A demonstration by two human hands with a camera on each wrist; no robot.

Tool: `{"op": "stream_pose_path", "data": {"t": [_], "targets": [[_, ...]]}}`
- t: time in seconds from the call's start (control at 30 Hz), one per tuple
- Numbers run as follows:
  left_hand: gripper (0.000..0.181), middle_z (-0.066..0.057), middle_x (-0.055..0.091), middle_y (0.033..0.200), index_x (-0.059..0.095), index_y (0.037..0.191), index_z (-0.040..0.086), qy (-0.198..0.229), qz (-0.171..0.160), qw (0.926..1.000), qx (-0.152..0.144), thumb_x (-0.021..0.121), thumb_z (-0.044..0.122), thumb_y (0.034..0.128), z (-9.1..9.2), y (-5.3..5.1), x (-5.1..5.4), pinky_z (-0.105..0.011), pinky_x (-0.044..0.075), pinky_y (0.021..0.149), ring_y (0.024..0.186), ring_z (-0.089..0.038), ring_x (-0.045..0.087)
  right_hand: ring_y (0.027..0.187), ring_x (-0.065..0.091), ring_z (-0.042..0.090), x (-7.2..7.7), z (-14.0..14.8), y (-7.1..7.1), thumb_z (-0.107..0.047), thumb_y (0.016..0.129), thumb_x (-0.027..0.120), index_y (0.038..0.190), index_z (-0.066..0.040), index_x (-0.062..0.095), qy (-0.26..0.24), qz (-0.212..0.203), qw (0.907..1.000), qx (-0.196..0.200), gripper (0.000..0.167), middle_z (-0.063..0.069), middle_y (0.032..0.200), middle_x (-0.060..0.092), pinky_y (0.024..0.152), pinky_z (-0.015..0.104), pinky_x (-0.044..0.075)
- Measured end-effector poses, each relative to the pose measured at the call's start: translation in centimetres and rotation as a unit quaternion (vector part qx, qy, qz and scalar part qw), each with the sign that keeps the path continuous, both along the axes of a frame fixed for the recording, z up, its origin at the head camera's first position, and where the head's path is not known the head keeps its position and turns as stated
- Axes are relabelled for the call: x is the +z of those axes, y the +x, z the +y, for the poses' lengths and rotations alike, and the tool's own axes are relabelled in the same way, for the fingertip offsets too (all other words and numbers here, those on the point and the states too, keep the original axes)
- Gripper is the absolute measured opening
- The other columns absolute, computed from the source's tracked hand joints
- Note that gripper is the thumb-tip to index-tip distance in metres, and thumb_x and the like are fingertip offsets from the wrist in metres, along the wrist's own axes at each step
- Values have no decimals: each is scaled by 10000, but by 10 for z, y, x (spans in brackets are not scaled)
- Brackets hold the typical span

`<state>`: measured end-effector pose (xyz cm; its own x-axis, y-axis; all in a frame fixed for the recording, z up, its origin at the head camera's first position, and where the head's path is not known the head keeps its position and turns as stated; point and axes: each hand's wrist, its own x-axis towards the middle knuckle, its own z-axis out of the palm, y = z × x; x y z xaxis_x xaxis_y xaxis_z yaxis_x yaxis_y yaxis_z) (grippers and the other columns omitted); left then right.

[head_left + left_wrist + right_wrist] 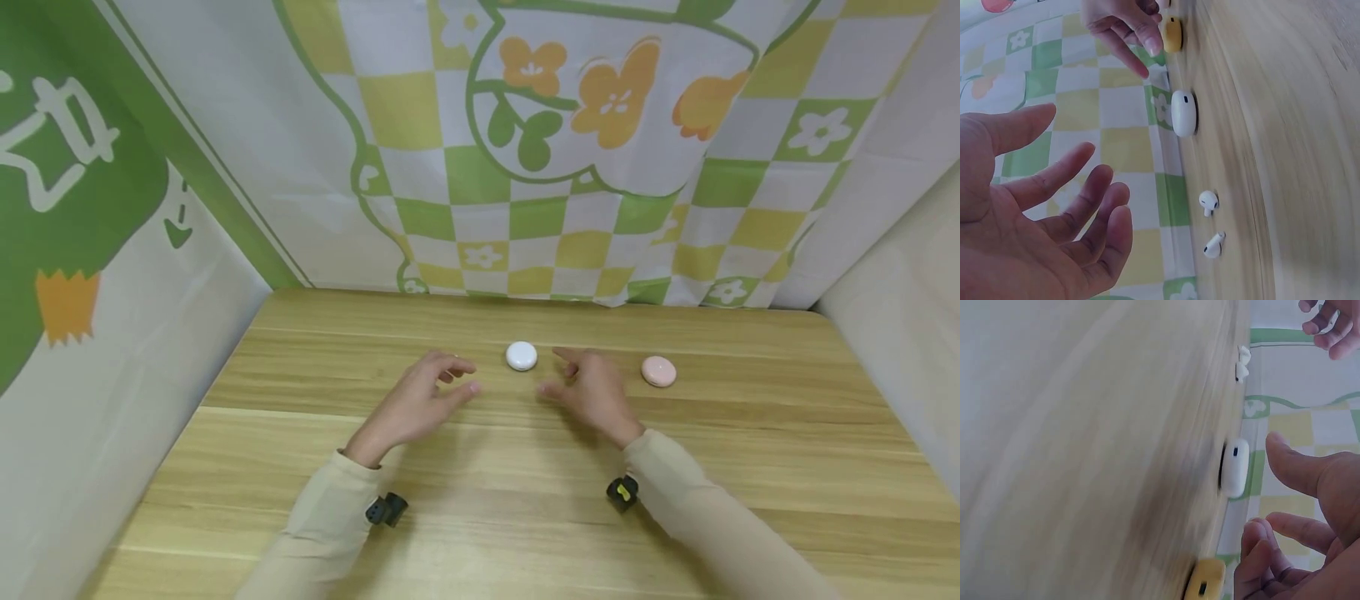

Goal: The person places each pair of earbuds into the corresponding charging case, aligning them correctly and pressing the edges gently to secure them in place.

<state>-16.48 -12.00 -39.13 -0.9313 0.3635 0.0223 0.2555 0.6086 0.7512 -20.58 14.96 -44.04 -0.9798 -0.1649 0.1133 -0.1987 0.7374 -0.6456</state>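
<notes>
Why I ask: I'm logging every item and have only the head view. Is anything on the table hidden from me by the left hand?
Observer: Yes, the left wrist view shows a white earbud and a second white earbud lying on the table.
Operator: Does the right hand block anything between the white case and the pink case?
Observer: Yes, a yellow case; both wrist views show it.
Operator: I mostly see the back of the left hand. Is anything in its palm?
Observer: No, the left wrist view shows that palm bare, with the fingers loosely bent around nothing.
</notes>
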Motion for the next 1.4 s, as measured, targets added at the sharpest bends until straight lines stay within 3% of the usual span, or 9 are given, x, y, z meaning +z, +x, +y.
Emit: {"op": "stream_pose_path", "data": {"t": [0.23,0.57,0.97,1.17,1.4], "targets": [[375,-128,578,1286,647,1296,55,53,21,10000,49,654,299,1011,-8,-2,-4,-487,503,921,1160,-321,543,700,464,178,-3,-21,-10,-281,796,893,1366,3,616,-137,-212,9997,-20,695,51,772,572,697,341,432],[310,-172,602,1216,661,1249,36,174,90,9998,-100,657,235,1011,-13,-5,-12,-525,496,934,1144,-377,562,565,440,124,-7,-34,-20,-251,795,897,1408,45,552,-296,-331,9990,-48,763,24,684,562,590,305,394],[305,-192,605,1208,657,1252,20,203,112,9996,-144,656,204,1009,-12,-5,-13,-549,496,939,1151,-411,565,707,565,185,-13,-43,-28,-262,822,874,1434,53,512,-225,-647,9973,-264,778,75,771,627,684,346,455],[328,-181,603,1226,654,1264,26,201,59,9997,-138,651,238,1014,-13,-5,-14,-548,494,942,1160,-390,558,790,616,218,-15,-45,-29,-246,827,870,1405,35,556,-159,-579,9978,-296,715,114,861,684,776,417,505],[330,-190,602,1234,653,1264,22,233,52,9996,-151,655,235,1012,-13,-6,-14,-548,495,942,1160,-394,559,795,613,210,-17,-46,-31,-243,836,861,1214,-35,709,-8,-307,9992,-249,457,106,901,717,760,436,511]]}}
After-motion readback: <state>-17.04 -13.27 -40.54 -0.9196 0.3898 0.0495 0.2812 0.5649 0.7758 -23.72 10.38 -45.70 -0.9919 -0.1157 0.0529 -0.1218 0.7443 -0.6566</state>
